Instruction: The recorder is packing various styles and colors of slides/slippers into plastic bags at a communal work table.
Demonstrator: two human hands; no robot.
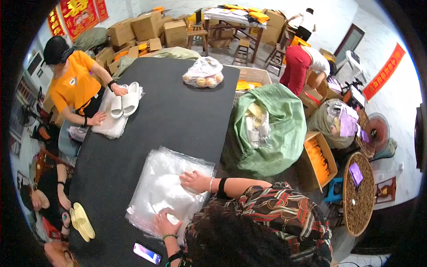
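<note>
A stack of clear plastic bags (153,182) lies at the near part of the dark table (178,120). My right hand (195,181), with a pale bangle and a black wristband, rests flat on its right side, fingers spread. Nearer the front, my left hand (167,224) presses on the stack's lower edge with fingers apart; a green bracelet and black band circle that wrist. Neither hand grips anything that I can make out. A lit phone (147,253) lies just left of my left forearm. Pale yellow slippers (82,221) rest at the table's left edge.
Across the table, a co-worker in orange (78,82) touches white slippers (126,100) on plastic bags. Another person sits at lower left. A bag of round items (203,73) stands on the far end. At right are a green sack (284,129) and a carton (327,160) of orange items.
</note>
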